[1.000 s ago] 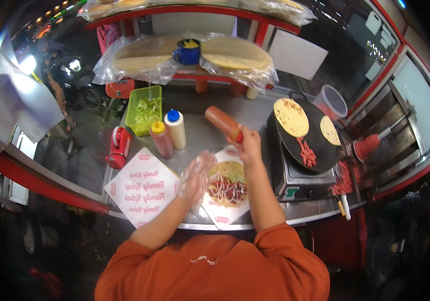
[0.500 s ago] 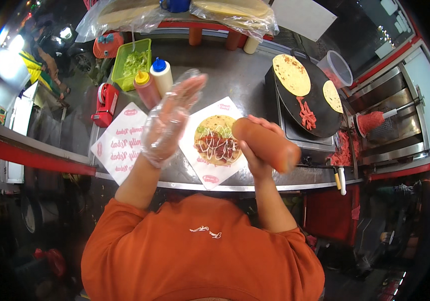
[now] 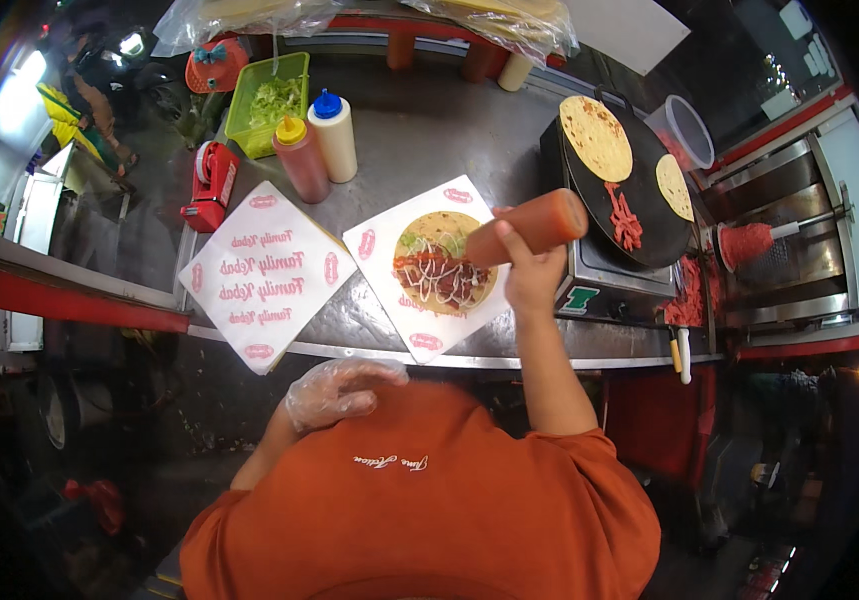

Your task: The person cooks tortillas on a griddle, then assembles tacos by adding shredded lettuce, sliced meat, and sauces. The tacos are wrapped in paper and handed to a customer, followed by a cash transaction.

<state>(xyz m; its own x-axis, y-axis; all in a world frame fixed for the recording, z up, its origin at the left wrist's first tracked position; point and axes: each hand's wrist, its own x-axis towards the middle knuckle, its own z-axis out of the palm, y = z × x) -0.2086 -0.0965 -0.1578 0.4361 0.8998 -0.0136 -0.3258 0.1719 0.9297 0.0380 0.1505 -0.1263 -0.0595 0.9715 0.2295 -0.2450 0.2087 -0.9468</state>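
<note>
My right hand [image 3: 534, 270] is wrapped round an orange-red sauce bottle [image 3: 539, 224]. The bottle lies nearly on its side, its left end above a flatbread [image 3: 441, 262]. That round bread is topped with shredded lettuce, meat and zigzag lines of white sauce and darker red sauce. Under it lies a white printed paper [image 3: 371, 272]. My left hand [image 3: 344, 393], in a clear plastic glove, hangs in front of my orange shirt, below the counter's edge. Its fingers are loosely stretched and hold nothing.
A stack of printed papers [image 3: 284, 215] lies left. Behind it are a red tape dispenser [image 3: 211, 185], a green lettuce basket [image 3: 294, 75], a yellow-capped bottle [image 3: 301, 165] and a blue-capped bottle [image 3: 333, 140]. Right, a black griddle [image 3: 639, 205] bears flatbreads and meat; a knife [image 3: 684, 358] lies nearby.
My left hand has drawn back from above the counter to my chest. My right hand still grips the sauce bottle, which has swung so that its right end is higher and farther away.
</note>
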